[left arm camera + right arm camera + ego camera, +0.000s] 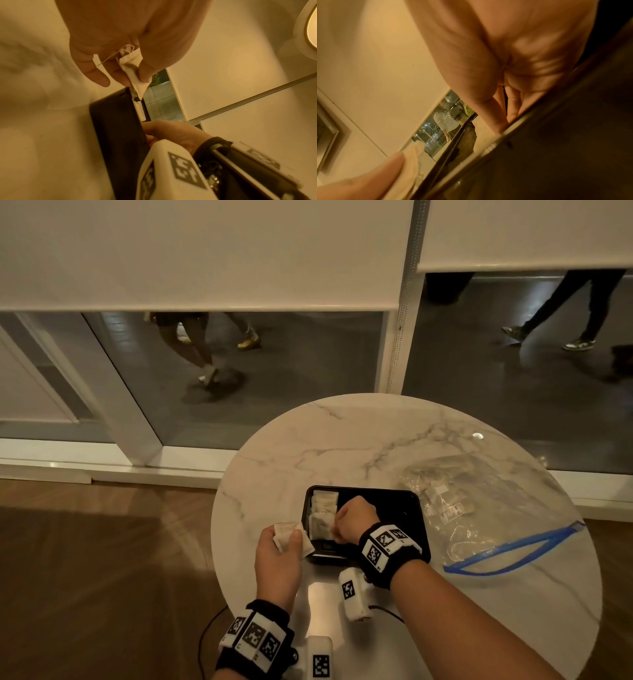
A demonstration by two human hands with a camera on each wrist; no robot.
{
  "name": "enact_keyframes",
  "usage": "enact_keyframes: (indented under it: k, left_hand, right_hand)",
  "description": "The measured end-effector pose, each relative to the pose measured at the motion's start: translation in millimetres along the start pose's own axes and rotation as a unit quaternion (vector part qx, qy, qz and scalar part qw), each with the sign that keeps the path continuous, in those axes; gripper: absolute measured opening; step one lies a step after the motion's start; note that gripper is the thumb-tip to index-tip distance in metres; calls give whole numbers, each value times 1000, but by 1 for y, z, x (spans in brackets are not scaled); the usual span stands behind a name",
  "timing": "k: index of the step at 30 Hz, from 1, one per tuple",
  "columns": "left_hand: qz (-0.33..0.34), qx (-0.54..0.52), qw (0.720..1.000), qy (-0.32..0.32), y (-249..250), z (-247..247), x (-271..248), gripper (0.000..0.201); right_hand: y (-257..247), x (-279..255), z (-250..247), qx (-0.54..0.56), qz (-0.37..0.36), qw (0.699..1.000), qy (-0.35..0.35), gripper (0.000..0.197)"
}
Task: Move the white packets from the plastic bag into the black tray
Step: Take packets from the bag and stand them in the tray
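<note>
The black tray sits on the near part of the round marble table. A column of white packets fills its left side. My right hand reaches into the tray and pinches a white packet at the near end of that column. In the right wrist view its fingertips dip behind the tray rim. My left hand hovers just left of the tray, gripping a few more white packets between thumb and fingers. These held packets hang above the tray wall.
The clear plastic bag with a blue zip strip lies open on the table to the right of the tray, with a few packets inside. Beyond the table are low windows, roller blinds and passing legs. A wooden floor lies to the left.
</note>
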State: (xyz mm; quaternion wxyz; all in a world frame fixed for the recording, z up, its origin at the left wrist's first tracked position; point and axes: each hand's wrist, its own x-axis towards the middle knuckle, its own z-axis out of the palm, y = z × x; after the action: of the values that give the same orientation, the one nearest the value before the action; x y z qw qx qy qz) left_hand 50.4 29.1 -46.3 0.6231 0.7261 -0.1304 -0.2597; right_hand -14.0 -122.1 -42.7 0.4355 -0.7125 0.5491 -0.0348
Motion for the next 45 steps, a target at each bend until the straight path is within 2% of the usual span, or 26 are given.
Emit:
enact_keyframes:
  k: [6,11,20,25,28,33,40,45]
  left_hand:
    - [12,8,1000,-7,-2,-1,-1,19]
    - [26,16,999,-6,-2,-2,-1,18]
    - [65,58,996,-3,-2,-1,-3,13]
    - [71,58,996,-5,-4,-2,-2,12]
    - [74,59,996,-7,-3,-3,-2,11]
    - [74,61,995,-8,-3,-4,-2,12]
    - [70,58,996,-10,-1,-4,-2,14]
    - [61,51,997,-18,2,-5,-4,14]
  right_hand:
    - [1,8,6,14,37,999,5,23]
    - [3,12,6,37,43,998,25,17]
    - [-2,13,7,5,53,999,7,23]
    - [-4,11,4,52,71,996,-9,15]
    - [-2,10,4,87,68,994,-6,7]
    - [2,11,7,136,66,988,24,21]
    - [0,8,3,153,76,985,22,21]
    - [6,1,-8,150,34,987,43,16]
